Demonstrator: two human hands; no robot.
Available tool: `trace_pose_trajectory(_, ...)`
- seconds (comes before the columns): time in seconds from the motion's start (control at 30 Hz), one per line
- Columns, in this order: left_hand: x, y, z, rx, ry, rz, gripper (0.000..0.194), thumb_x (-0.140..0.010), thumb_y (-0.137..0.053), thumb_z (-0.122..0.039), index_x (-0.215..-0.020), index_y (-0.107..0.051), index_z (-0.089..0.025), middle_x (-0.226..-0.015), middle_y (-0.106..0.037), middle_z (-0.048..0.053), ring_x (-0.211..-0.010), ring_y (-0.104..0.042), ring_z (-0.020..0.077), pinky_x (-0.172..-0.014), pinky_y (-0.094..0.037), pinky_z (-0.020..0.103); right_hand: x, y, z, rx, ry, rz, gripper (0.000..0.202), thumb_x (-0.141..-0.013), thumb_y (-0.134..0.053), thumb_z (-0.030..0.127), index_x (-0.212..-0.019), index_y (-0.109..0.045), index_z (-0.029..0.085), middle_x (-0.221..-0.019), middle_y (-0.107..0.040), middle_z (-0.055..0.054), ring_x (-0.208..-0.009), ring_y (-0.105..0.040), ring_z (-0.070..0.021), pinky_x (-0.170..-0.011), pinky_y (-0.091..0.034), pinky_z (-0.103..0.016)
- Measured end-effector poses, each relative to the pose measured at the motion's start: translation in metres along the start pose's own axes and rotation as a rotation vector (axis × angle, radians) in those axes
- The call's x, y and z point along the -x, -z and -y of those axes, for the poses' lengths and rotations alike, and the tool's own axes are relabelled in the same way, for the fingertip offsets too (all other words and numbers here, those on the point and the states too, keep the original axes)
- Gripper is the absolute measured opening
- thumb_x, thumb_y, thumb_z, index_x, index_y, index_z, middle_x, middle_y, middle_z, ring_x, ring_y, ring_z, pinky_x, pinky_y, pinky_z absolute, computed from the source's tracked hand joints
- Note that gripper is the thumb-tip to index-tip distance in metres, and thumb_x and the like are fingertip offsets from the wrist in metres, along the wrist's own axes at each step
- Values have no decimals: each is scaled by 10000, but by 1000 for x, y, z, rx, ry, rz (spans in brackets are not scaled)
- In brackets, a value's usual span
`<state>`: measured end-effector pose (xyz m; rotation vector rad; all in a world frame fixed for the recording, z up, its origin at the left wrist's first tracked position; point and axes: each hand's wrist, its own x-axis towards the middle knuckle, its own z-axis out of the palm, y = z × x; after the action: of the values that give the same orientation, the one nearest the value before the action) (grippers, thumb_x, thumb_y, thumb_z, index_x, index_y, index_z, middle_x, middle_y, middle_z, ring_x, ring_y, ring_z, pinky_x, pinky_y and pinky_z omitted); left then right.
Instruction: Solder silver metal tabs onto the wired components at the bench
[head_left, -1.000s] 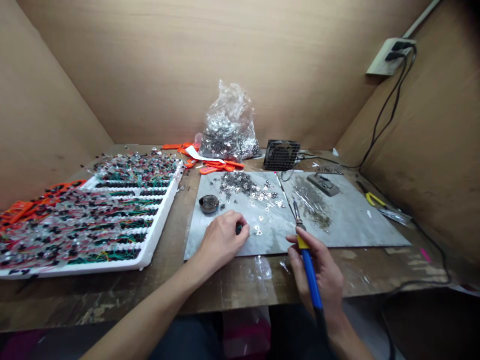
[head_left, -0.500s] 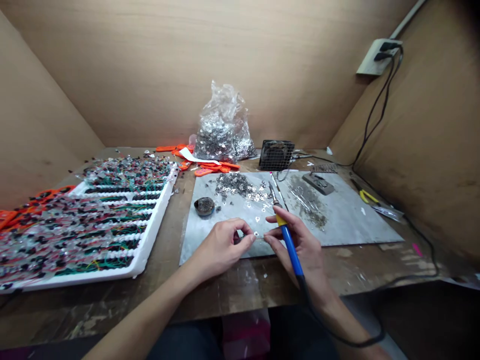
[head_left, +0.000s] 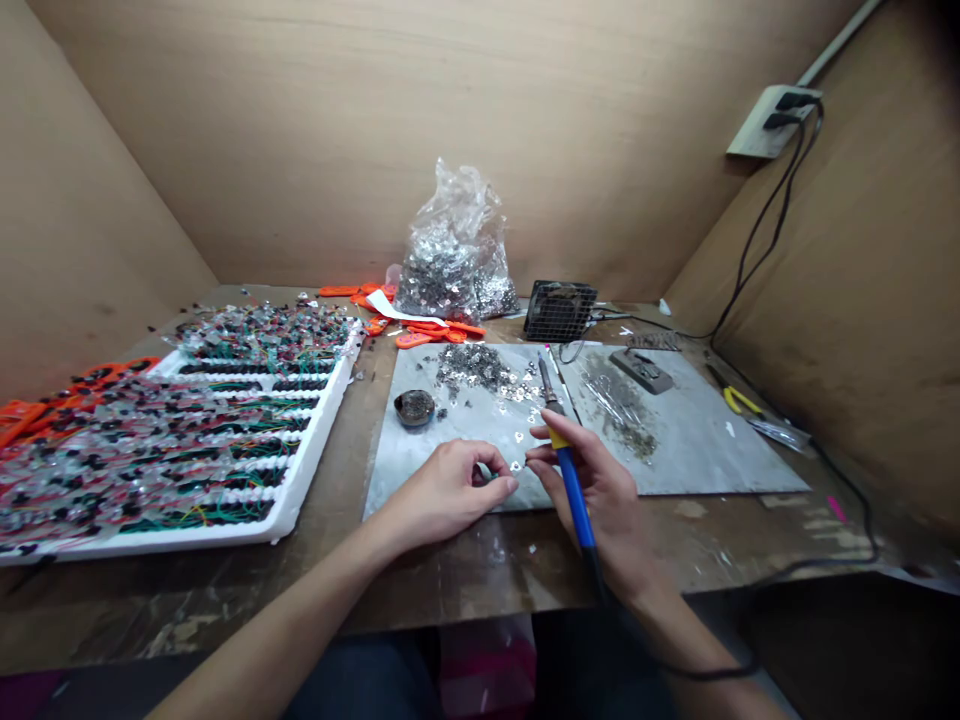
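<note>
A soldering iron (head_left: 574, 492) with a blue and yellow handle lies in my right hand (head_left: 611, 500), its tip pointing away over the grey metal sheet (head_left: 480, 425). The thumb and finger of that hand also close near a tiny part I cannot make out. My left hand (head_left: 442, 490) is curled at the sheet's front edge, thumb and forefinger brought together; what they pinch is too small to name. A small metal tab (head_left: 516, 467) lies between the hands. Beyond them is a pile of metal tabs (head_left: 472, 366), with a dark round lump (head_left: 414, 408) to the left.
At left stands a white foam tray (head_left: 300, 490) full of wired parts. Behind are orange-handled tools (head_left: 427, 333), a plastic bag of tabs (head_left: 450, 250) and a small fan (head_left: 559, 310). A soldering stand (head_left: 641, 371) and yellow-handled pliers (head_left: 741, 400) are at right.
The view has shifted slightly, so the bench things appear a little further right. My hands stay close together; the thin strand between their fingertips no longer shows clearly. The iron is still held.
</note>
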<state>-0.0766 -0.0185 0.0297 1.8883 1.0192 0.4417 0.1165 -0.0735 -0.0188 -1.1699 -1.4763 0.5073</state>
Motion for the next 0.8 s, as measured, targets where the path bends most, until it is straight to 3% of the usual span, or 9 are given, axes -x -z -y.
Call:
trace_pose_trajectory(0.13, -3, -3, 3, -148, -82, -128, 112, -889, -653, -208, -811, -728, -183, -764, -676, -3, -705, -599, 147, -680, -422, 265, -7, -3, 1, -1, 40, 19, 513, -983, -687, 254, -1463, -547, 369, -1273, -698, -32, -1007, -754, -158, -918, -629, -331)
trace_pose_trajectory(0.27, -7, -10, 9, -267, -106, -226, 111, -891, -638, -150, -807, -706, -172, -841, -685, 34, -791, -629, 172, -734, -444, 285, 2, 4, 4, 106, 61, -137, 525, -962, -711, 249, -1458, -567, 338, -1220, -725, -42, -1082, -734, -198, -955, -609, -371)
trace_pose_trajectory(0.5, -11, -15, 15, -380, -53, -240, 117, -895, -631, -167, -798, -694, -178, -878, -678, 50, -808, -638, 188, -757, -467, 315, 55, 22, 5, 238, 68, -442, 218, -931, -714, 323, -1132, -765, 256, -866, -737, -36, -752, -714, -208, -690, -593, -347)
trace_pose_trajectory(0.63, -13, -16, 17, -408, -43, -239, 125, -892, -630, -180, -786, -697, -181, -869, -670, 48, -795, -637, 188, -758, -474, 321, 83, 17, -7, 181, 58, -586, 174, -932, -678, 358, -1042, -745, 241, -883, -735, -44, -673, -705, -204, -610, -575, -354)
trace_pose_trajectory(0.7, -14, -17, 18, -415, -47, -239, 123, -891, -636, -186, -789, -705, -181, -877, -673, 49, -798, -638, 188, -764, -482, 320, 90, 15, -12, 153, 45, -600, 160, -920, -683, 338, -1045, -721, 245, -890, -735, -41, -636, -695, -193, -552, -550, -333)
trace_pose_trajectory(0.8, -14, -17, 18, -415, -53, -232, 116, -888, -643, -187, -799, -718, -182, -888, -678, 50, -805, -641, 187, -766, -489, 316, 88, 18, -9, 189, 65, -461, 107, -891, -725, 285, -994, -716, 258, -834, -736, -15, -647, -698, -178, -583, -556, -312)
